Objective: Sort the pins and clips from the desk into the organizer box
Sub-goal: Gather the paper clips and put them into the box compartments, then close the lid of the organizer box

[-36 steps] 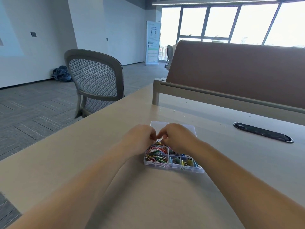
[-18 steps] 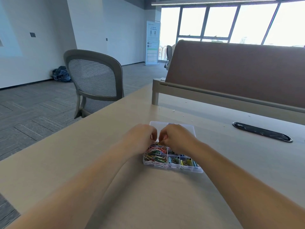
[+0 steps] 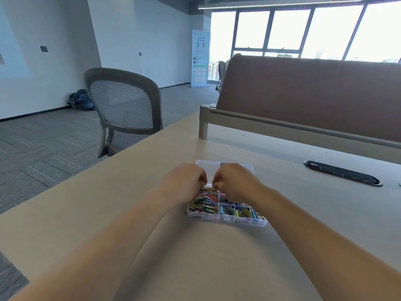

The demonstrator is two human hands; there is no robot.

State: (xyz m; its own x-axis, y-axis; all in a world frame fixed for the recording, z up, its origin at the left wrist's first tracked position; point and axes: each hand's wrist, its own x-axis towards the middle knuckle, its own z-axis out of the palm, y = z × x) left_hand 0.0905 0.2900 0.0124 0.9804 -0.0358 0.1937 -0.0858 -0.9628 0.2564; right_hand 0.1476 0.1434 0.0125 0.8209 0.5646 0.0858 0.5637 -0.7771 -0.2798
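1. The desk (image 3: 195,257) bears the clear organizer box (image 3: 225,220). Coloured paper clips (image 3: 204,203) fill its left compartments, and binder clips (image 3: 240,212) fill the near right ones.
2. Over the box's far half, the left hand (image 3: 184,179) and right hand (image 3: 234,179) curl their fingers, tips almost meeting — whether they pinch anything cannot be told.
3. The open lid (image 3: 209,167) lies flat behind them.
4. Farther off — a mesh chair (image 3: 123,105) and a brown divider (image 3: 314,94).

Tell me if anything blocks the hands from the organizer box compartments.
Nothing visible does. The lid lies open flat behind the organizer box, and the left hand and right hand hover over its uncovered compartments.
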